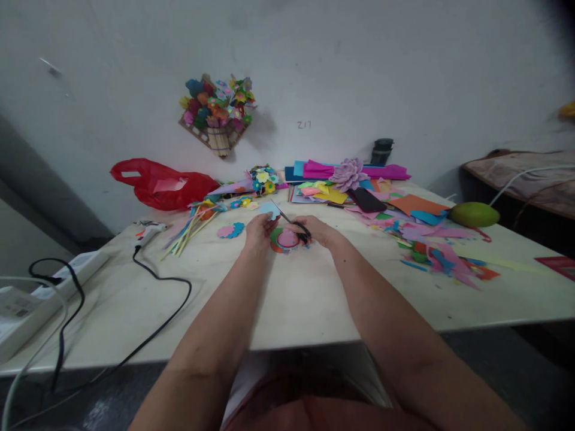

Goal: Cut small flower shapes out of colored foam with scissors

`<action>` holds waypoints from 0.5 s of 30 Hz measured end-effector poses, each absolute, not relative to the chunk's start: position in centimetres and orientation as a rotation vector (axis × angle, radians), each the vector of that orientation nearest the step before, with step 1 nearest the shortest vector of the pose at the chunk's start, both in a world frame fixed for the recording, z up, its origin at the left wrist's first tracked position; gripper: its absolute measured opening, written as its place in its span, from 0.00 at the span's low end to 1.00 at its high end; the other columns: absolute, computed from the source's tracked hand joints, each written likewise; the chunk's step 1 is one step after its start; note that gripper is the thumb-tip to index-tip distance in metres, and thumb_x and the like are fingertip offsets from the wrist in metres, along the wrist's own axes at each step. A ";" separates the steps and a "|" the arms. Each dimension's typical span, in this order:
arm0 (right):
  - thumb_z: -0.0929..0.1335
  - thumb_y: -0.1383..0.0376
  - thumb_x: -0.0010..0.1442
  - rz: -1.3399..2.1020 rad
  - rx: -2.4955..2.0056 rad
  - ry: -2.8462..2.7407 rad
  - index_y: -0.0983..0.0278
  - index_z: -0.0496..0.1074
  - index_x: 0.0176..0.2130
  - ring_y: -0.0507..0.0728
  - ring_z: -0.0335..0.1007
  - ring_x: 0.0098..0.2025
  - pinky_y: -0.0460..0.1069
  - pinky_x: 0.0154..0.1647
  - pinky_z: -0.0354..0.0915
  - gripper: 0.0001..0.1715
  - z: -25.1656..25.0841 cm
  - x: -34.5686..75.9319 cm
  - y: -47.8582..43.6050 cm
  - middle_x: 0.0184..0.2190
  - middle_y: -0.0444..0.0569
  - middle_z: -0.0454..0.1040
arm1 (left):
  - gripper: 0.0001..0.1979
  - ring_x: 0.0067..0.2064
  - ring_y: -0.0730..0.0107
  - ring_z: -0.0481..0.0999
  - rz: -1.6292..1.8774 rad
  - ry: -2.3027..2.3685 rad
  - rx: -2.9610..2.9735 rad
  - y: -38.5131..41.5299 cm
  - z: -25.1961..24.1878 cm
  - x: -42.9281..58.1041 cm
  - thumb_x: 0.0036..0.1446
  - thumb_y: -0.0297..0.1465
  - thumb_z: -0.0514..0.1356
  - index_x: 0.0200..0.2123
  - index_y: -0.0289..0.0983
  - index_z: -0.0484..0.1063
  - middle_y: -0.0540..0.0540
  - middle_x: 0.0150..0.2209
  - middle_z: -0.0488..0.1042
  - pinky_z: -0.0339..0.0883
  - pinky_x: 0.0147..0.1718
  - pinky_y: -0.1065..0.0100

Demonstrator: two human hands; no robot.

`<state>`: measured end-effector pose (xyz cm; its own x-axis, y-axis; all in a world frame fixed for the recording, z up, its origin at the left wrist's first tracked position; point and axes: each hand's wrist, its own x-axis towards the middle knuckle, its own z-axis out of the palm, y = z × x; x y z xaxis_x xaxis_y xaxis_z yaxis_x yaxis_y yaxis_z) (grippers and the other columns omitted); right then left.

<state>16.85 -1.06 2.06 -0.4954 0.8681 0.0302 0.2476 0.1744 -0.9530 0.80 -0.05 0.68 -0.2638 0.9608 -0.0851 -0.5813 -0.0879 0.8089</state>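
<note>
My left hand (259, 232) grips a light blue paper flower shape (269, 209) with a scalloped edge. In my right hand (313, 229) is a pair of scissors (302, 230) with black handles, its blades pointing up and left toward the blue paper. Whether the blades touch the paper I cannot tell. Beneath my hands lie round paper pieces (288, 239) in pink, green and orange. Just left of my left hand, pink and blue scalloped paper pieces (231, 230) rest on the white table (296, 305).
At the left are a red plastic bag (166, 185), thin paper strips (191, 227), a glue gun (148, 232) with its black cord, and a power strip (67, 281). Paper scraps (444, 257), a dark phone (366, 200) and a green fruit (474, 214) lie at the right.
</note>
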 end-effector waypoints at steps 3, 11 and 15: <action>0.68 0.59 0.56 1.343 -1.040 -1.829 0.68 0.67 0.30 0.46 0.60 0.13 0.40 0.10 0.51 0.13 2.0 16.8 -1.0 0.15 0.42 0.67 | 0.03 0.31 0.69 0.77 1.648 0.888 0.578 0.0 0.5 1.0 0.42 0.24 0.61 0.25 0.35 0.69 0.45 0.28 0.75 0.69 0.32 0.72; 0.68 0.58 0.55 1.327 -1.034 -1.798 0.67 0.66 0.28 0.45 0.58 0.12 0.40 0.10 0.49 0.15 1.8 16.5 -1.0 0.13 0.40 0.66 | 0.03 0.32 0.69 0.77 1.629 0.846 0.576 -0.1 0.5 1.2 0.44 0.23 0.60 0.25 0.35 0.69 0.45 0.29 0.75 0.69 0.33 0.71; 0.69 0.57 0.54 1.317 -1.042 -1.800 0.67 0.65 0.26 0.46 0.58 0.12 0.41 0.10 0.49 0.16 2.0 16.4 -1.1 0.12 0.40 0.65 | 0.04 0.32 0.68 0.77 1.626 0.845 0.546 -0.3 0.6 1.3 0.43 0.22 0.60 0.25 0.35 0.68 0.44 0.29 0.75 0.69 0.34 0.70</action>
